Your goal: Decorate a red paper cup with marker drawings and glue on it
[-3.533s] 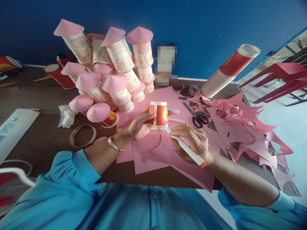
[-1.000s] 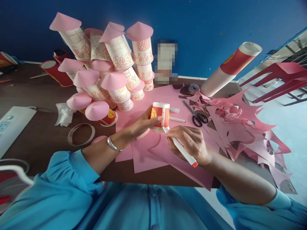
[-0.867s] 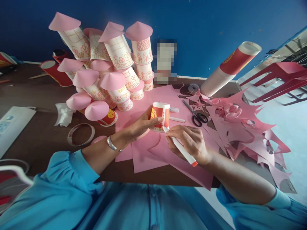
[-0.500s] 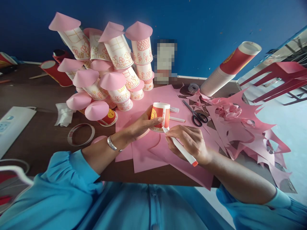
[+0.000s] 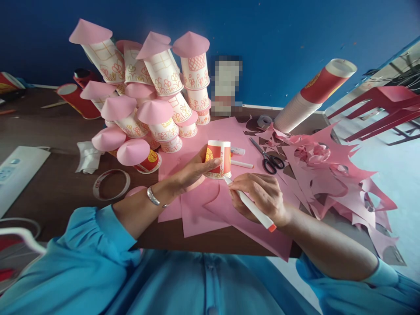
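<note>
From the head view, there it was: the cup [image 5: 225,158], up off the pink paper [image 5: 205,214] as far as I could judge, in front of the towers [image 5: 194,72]. The left hand [image 5: 193,174] had it, thumb laid across the red wall, the other fingers tucked behind and mostly out of sight, a pinch around the side. And the right hand [image 5: 262,192]! Thumb and fingers pressed together on the marker [image 5: 255,209], near its tip, which was right at the cup's lower edge; touching or a hair off, I couldn't tell. That cup looked like paper to me: light, springy, not very slippery, easy to dent. Best held round the wall, I reckoned, softly, clear of the drawn band. The marker seemed stiff and light, best pinched low. Scissors [image 5: 273,165] and a second pen [image 5: 242,165] lay beyond the right hand.
</note>
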### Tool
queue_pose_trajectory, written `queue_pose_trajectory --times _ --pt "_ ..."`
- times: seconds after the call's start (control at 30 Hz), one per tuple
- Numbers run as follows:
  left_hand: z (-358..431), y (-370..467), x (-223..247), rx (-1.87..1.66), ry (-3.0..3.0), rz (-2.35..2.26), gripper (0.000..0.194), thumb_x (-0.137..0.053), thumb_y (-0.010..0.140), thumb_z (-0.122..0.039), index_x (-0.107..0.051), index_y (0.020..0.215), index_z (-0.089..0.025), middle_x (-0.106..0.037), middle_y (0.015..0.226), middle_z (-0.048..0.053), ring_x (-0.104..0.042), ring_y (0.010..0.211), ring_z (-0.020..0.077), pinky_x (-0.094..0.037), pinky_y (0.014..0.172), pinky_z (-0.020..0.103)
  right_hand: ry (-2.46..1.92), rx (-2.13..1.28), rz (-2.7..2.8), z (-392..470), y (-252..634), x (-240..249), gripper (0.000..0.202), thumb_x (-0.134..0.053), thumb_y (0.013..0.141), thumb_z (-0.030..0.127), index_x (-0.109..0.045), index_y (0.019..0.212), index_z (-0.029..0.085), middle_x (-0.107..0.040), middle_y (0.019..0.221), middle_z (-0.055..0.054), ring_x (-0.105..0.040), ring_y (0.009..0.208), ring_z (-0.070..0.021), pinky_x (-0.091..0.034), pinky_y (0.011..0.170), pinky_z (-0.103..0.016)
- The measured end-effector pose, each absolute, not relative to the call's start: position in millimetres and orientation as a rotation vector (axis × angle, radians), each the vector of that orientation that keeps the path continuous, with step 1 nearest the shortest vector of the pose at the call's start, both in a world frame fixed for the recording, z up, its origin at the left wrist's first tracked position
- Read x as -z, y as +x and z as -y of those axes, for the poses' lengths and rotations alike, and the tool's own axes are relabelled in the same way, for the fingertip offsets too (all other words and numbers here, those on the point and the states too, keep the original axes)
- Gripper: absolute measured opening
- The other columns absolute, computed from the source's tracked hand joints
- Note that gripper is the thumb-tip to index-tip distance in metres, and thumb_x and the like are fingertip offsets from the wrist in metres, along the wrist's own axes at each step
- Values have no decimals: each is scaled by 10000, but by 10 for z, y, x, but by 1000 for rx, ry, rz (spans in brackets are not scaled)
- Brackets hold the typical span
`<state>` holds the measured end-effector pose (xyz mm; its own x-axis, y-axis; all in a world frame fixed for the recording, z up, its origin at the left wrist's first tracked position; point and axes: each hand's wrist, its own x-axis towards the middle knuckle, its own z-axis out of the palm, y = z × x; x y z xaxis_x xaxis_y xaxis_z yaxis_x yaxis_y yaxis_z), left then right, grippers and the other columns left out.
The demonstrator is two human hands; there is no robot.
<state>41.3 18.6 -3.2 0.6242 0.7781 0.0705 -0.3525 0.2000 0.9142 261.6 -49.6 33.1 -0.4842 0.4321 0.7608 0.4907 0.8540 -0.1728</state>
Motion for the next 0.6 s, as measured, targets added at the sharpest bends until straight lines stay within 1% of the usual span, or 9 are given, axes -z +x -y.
queue_pose_trajectory --times 0.1,0.2,0.3,0.43,0.6 --pt "-190 404 37 -807 1131 -430 498 -811 1091 -580 -780 1462 -249 -840 1479 154 -748 1457 394 -605 1162 498 -678 103 2128 488 2613 -318 222 -653 1054 39 -613 1158 231 -771 797 18 -779 649 -168 -625 605 -280" --pt "-190 405 30 -818 1133 -412 506 -801 1098 -582 -770 1475 -246 -866 1407 156 -770 1419 394 -616 1129 488 -699 110 2114 485 2611 -293 226 -659 1054 48 -616 1170 237 -775 806 23 -772 647 -160 -627 608 -278" --pt "-183 412 -5 -812 1136 -426 553 -824 1080 -583 -754 1516 -250 -875 1384 150 -767 1426 406 -605 1159 512 -717 111 2110 483 2609 -272 242 -671 1047 50 -619 1172 250 -777 813 33 -774 659 -153 -627 619 -270" --pt "-179 424 -55 -785 1138 -446 638 -857 1047 -594 -721 1576 -265 -849 1465 158 -729 1492 436 -583 1218 575 -717 126 2111 482 2607 -264 234 -681 1045 47 -618 1155 243 -774 808 29 -777 661 -156 -616 611 -268" --pt "-182 423 -61 -784 1141 -452 673 -867 1035 -599 -705 1599 -269 -833 1501 171 -715 1519 439 -589 1230 589 -739 108 2142 488 2608 -275 213 -667 1062 60 -626 1137 254 -776 817 32 -781 684 -150 -612 620 -266"
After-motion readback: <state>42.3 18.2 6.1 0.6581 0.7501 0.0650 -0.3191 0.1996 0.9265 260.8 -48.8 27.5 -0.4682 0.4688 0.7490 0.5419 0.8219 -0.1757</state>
